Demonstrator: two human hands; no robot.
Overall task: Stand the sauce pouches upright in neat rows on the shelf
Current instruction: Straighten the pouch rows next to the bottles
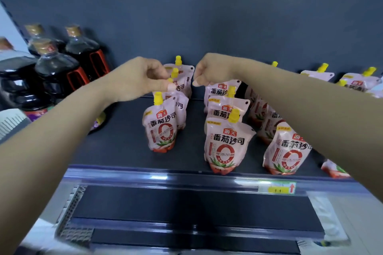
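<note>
Left hand (pixel 141 79) pinches a yellow spout (pixel 170 79) mid-frame; right hand (pixel 213 68) seems to grip the next row's rear pouch (pixel 222 89) by its top, probably squaring both rows.

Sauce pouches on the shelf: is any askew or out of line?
Yes. The left row's front pouch is turned partly aside and stands farther back than the middle row's front pouch, so the fronts do not align.
</note>
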